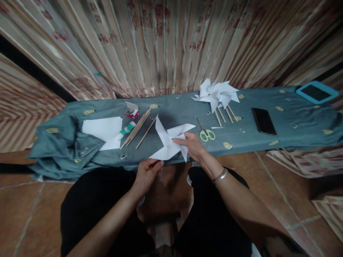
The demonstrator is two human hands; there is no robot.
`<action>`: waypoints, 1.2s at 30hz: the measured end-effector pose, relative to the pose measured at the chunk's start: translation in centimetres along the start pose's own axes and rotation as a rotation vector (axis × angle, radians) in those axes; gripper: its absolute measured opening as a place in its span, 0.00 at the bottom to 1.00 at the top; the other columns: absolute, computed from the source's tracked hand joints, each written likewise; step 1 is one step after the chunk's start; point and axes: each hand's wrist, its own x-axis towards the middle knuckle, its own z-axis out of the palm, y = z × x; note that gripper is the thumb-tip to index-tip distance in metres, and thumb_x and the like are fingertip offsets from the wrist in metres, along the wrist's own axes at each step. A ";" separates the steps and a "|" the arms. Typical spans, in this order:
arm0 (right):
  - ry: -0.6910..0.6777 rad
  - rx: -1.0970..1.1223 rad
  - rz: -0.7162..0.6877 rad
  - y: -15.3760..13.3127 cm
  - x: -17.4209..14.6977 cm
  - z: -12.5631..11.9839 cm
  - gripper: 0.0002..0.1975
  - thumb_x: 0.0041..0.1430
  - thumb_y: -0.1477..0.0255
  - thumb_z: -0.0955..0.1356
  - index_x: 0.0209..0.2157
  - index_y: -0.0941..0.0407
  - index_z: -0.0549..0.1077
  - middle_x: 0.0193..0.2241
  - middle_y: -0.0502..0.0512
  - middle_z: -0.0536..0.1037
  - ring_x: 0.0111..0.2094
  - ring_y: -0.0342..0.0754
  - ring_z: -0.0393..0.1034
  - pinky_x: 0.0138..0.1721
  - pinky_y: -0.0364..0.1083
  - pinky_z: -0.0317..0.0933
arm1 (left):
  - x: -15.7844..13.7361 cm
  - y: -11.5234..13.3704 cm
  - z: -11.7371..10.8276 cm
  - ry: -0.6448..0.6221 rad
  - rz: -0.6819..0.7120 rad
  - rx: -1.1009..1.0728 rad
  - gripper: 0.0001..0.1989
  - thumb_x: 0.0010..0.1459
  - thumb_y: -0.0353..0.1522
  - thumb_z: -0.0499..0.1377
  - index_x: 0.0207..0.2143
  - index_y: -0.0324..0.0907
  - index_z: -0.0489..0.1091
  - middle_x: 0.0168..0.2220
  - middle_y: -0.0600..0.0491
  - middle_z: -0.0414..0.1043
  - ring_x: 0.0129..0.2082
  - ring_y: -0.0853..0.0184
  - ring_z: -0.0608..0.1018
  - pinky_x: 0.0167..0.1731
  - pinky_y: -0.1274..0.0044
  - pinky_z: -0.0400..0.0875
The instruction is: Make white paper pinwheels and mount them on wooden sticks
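A white paper pinwheel (166, 151) is held up in front of me, over the near edge of the cloth-covered table. My right hand (193, 145) grips it from the right, thumb by the small pin at its centre; the fingers behind the paper are partly hidden. At the lower left blade, my left hand (149, 174) is closed with thumb and fingertips at the paper's tip. Just beyond the pinwheel lies a single wooden stick (146, 132). Scissors with pale green handles (207, 135) rest to the right of my right hand.
Several wooden sticks (138, 127), a green-and-white glue stick (127, 129), white paper sheets (103, 129) and an open red-and-white small box (132, 111) lie on the left. Finished pinwheels on sticks (220, 95) lie behind. A phone (264, 121) and a blue-framed tablet (317, 92) are rightward.
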 end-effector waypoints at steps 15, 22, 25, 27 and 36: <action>-0.027 -0.396 -0.091 1.2 0.4 0.3 0.11 0.35 0.69 0.76 0.26 0.57 0.78 0.21 0.47 0.78 0.22 0.43 0.67 0.26 0.42 0.60 | -1.3 -3.6 2.2 0.185 -0.159 -0.258 0.13 0.40 0.41 0.64 0.16 0.42 0.69 0.16 0.57 0.65 0.18 0.71 0.65 0.23 0.77 0.61; -0.042 -0.717 -0.430 1.9 -3.1 0.7 0.05 0.53 0.72 0.70 0.31 0.52 0.79 0.29 0.50 0.80 0.28 0.46 0.72 0.31 0.44 0.63 | -0.8 -5.0 3.0 0.254 -0.340 -0.343 0.11 0.35 0.38 0.64 0.11 0.42 0.67 0.15 0.55 0.66 0.18 0.71 0.66 0.23 0.77 0.60; -0.139 -0.900 -0.594 1.6 -4.6 0.8 0.11 0.57 0.77 0.65 0.35 0.51 0.79 0.33 0.52 0.81 0.35 0.49 0.75 0.37 0.46 0.65 | -0.5 -6.1 3.6 0.252 -0.414 -0.405 0.11 0.33 0.38 0.65 0.11 0.42 0.67 0.14 0.55 0.66 0.18 0.71 0.66 0.22 0.77 0.60; -0.203 -0.966 -0.722 1.2 -5.1 0.7 0.13 0.58 0.78 0.64 0.41 0.51 0.76 0.36 0.54 0.80 0.38 0.49 0.75 0.40 0.47 0.66 | -0.3 -6.6 4.0 0.234 -0.438 -0.470 0.11 0.32 0.37 0.66 0.12 0.42 0.67 0.14 0.55 0.66 0.18 0.70 0.67 0.23 0.77 0.61; -0.171 -1.101 -0.877 0.5 -4.6 -0.2 0.13 0.60 0.78 0.65 0.46 0.53 0.71 0.35 0.57 0.79 0.38 0.50 0.74 0.40 0.49 0.67 | -0.2 -7.1 4.4 0.217 -0.523 -0.675 0.15 0.29 0.38 0.72 0.18 0.39 0.73 0.16 0.56 0.69 0.18 0.73 0.68 0.23 0.80 0.63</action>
